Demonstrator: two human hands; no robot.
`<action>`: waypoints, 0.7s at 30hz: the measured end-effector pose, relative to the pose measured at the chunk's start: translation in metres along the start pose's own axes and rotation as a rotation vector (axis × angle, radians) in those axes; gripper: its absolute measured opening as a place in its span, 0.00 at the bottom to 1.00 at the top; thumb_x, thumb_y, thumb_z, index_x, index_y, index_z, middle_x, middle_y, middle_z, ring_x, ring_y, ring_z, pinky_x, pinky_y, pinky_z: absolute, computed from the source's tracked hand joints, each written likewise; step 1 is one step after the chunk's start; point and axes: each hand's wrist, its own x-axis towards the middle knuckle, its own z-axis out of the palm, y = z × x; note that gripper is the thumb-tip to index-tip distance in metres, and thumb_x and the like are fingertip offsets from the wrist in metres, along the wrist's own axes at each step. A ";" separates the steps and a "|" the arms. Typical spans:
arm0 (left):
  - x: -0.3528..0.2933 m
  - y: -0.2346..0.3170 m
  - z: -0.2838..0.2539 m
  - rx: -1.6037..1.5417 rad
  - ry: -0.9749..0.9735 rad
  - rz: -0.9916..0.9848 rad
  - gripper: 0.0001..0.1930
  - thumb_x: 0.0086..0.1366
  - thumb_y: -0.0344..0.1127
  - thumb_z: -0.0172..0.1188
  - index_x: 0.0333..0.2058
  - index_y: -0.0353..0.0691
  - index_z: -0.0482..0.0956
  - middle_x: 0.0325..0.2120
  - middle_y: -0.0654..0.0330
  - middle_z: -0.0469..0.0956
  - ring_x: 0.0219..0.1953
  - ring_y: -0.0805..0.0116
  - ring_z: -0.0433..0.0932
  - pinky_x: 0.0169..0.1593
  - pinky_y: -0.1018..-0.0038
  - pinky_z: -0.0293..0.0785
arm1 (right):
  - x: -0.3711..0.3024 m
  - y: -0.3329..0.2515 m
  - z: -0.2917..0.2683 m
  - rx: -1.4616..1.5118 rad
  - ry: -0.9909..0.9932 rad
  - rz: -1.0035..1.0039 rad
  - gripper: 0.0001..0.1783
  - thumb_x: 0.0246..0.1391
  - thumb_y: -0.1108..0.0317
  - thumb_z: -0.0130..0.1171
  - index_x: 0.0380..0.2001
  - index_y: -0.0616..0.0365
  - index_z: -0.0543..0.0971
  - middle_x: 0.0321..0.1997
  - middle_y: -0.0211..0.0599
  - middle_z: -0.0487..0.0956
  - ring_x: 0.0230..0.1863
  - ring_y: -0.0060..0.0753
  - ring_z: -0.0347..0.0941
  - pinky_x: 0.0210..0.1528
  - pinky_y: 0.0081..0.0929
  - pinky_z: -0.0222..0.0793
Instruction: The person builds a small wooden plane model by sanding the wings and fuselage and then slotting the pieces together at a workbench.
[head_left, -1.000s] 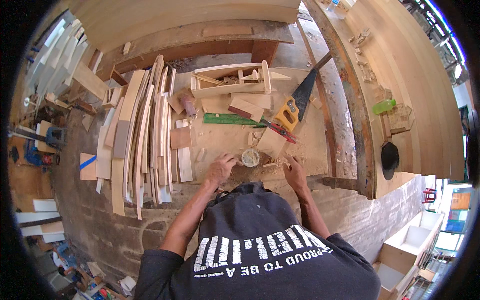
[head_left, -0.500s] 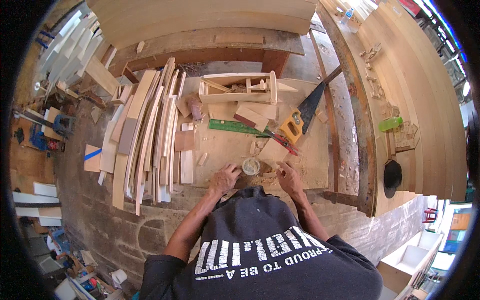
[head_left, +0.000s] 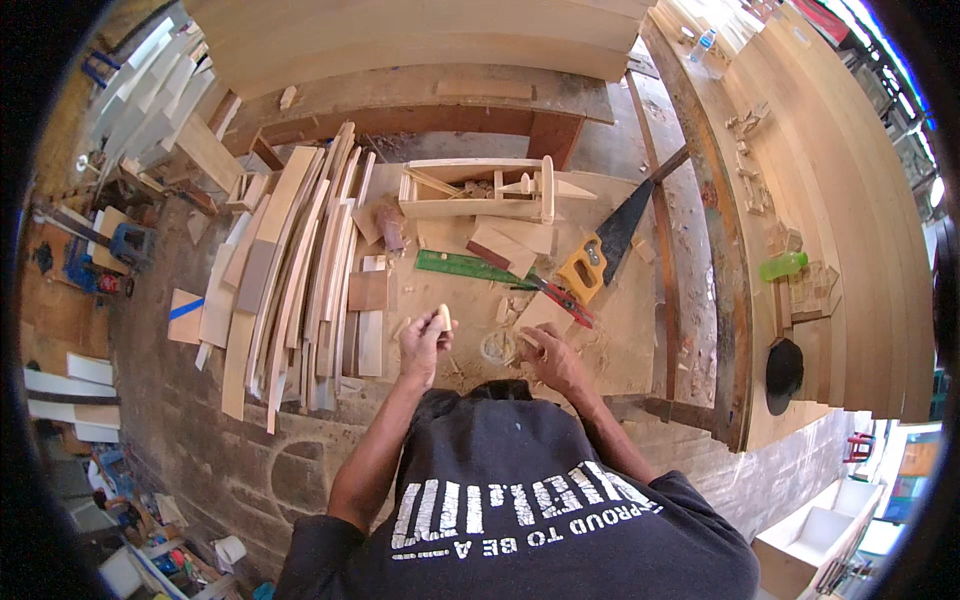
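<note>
At the centre of the frame, the left hand [head_left: 424, 350] grips a small pale piece [head_left: 444, 319] in its fingers. The right hand [head_left: 556, 364] has its fingers bent at the right edge of a round tub [head_left: 494, 348]; whether they grip anything I cannot tell. The tub sits on the table [head_left: 620, 345], its pale contents too blurred to name. Beyond, at upper centre, a wooden box [head_left: 470, 209] holds thin strips and wood scraps. A green bottle [head_left: 783, 265] lies at right; a clear bottle [head_left: 703, 43] is at upper right.
</note>
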 end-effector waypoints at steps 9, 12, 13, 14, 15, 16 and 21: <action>0.028 0.013 0.003 0.169 -0.328 -0.022 0.24 0.66 0.26 0.56 0.61 0.36 0.69 0.37 0.58 0.80 0.32 0.74 0.78 0.32 0.80 0.75 | -0.014 -0.010 0.017 0.179 0.280 0.240 0.17 0.56 0.73 0.60 0.50 0.62 0.79 0.40 0.44 0.78 0.30 0.34 0.78 0.35 0.30 0.73; 0.035 0.010 -0.005 0.290 -0.471 -0.067 0.24 0.65 0.25 0.56 0.60 0.38 0.70 0.38 0.60 0.80 0.32 0.77 0.77 0.33 0.81 0.74 | -0.025 -0.008 0.029 0.114 0.300 0.202 0.17 0.56 0.73 0.59 0.50 0.59 0.79 0.41 0.44 0.78 0.35 0.38 0.78 0.37 0.31 0.73; 0.038 0.008 -0.007 0.333 -0.522 -0.084 0.24 0.64 0.25 0.56 0.60 0.38 0.71 0.38 0.61 0.80 0.32 0.78 0.77 0.33 0.81 0.73 | -0.029 -0.006 0.033 0.088 0.301 0.173 0.17 0.56 0.72 0.59 0.50 0.58 0.79 0.41 0.45 0.78 0.37 0.40 0.78 0.38 0.31 0.73; 0.040 0.004 -0.011 0.406 -0.556 -0.080 0.24 0.64 0.27 0.58 0.59 0.38 0.71 0.38 0.61 0.80 0.32 0.77 0.76 0.34 0.80 0.74 | -0.028 -0.011 0.034 0.056 0.286 0.198 0.16 0.56 0.72 0.59 0.49 0.58 0.79 0.41 0.45 0.78 0.38 0.42 0.78 0.39 0.32 0.73; 0.042 0.000 -0.015 0.479 -0.588 -0.074 0.24 0.63 0.28 0.60 0.59 0.38 0.72 0.38 0.60 0.80 0.33 0.77 0.76 0.35 0.79 0.74 | -0.026 -0.017 0.037 0.024 0.268 0.222 0.16 0.57 0.71 0.58 0.48 0.58 0.80 0.41 0.45 0.78 0.39 0.44 0.78 0.40 0.33 0.73; 0.044 -0.004 -0.019 0.551 -0.618 -0.067 0.24 0.62 0.29 0.61 0.58 0.38 0.73 0.37 0.60 0.80 0.33 0.77 0.76 0.36 0.77 0.74 | -0.024 -0.022 0.040 -0.007 0.249 0.245 0.15 0.57 0.71 0.58 0.48 0.57 0.80 0.41 0.45 0.78 0.40 0.46 0.78 0.42 0.34 0.73; 0.028 -0.002 -0.003 0.978 -0.641 0.235 0.30 0.56 0.38 0.70 0.56 0.34 0.73 0.40 0.46 0.80 0.41 0.56 0.80 0.48 0.65 0.75 | 0.010 -0.060 0.049 -0.162 0.276 0.215 0.12 0.58 0.68 0.56 0.44 0.58 0.81 0.39 0.45 0.78 0.42 0.51 0.77 0.44 0.41 0.73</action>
